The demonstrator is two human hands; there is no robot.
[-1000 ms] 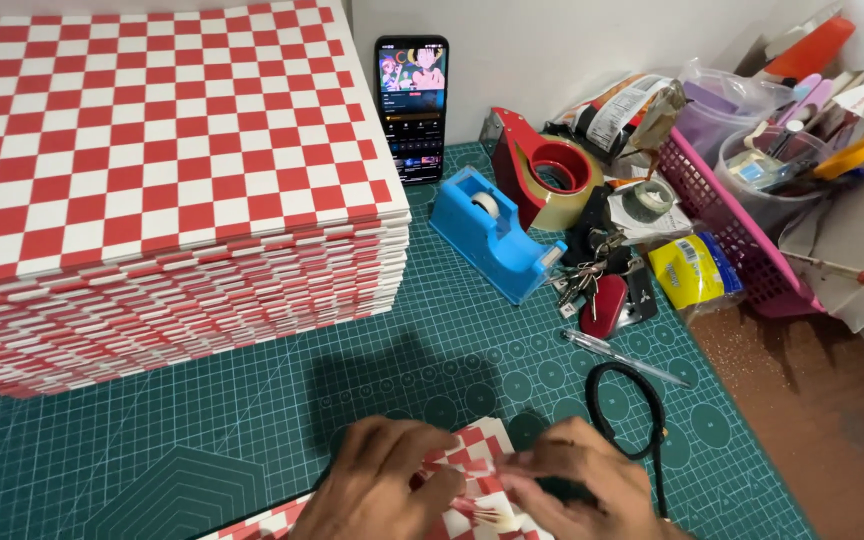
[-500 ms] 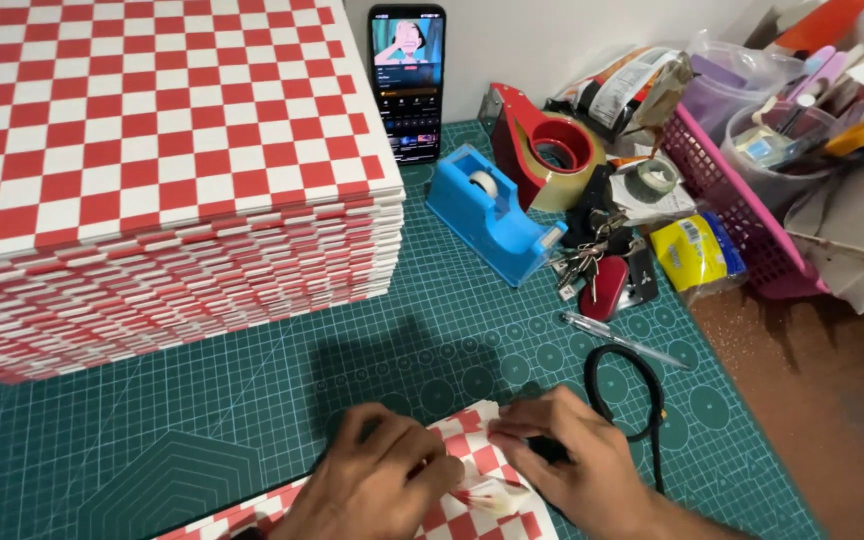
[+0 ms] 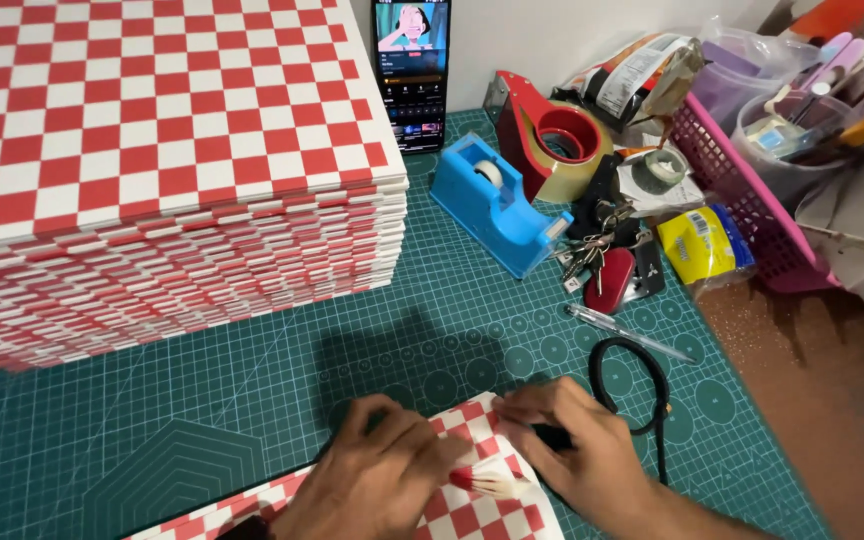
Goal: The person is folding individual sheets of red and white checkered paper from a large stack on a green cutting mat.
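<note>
A red-and-white checkered sheet (image 3: 472, 505) lies on the green cutting mat (image 3: 152, 430) at the bottom of the view. My left hand (image 3: 377, 470) presses down on it, fingers curled over its top edge. My right hand (image 3: 577, 450) pinches the sheet's upper right corner, with a small dark object under the fingers. Both hands meet near the sheet's top edge. The lower part of the sheet is cut off by the frame.
A tall stack of checkered sheets (image 3: 162, 180) fills the upper left. A phone (image 3: 412, 70) leans on the wall. A blue tape dispenser (image 3: 497, 205), red tape gun (image 3: 552, 140), keys (image 3: 602, 255), pen (image 3: 627, 332), black cord loop (image 3: 642, 380) and pink basket (image 3: 752, 190) lie right.
The view has shifted down and closer to the mat. My hands have moved slightly up the sheet and now press its top edge; the stack and tools stay put.
</note>
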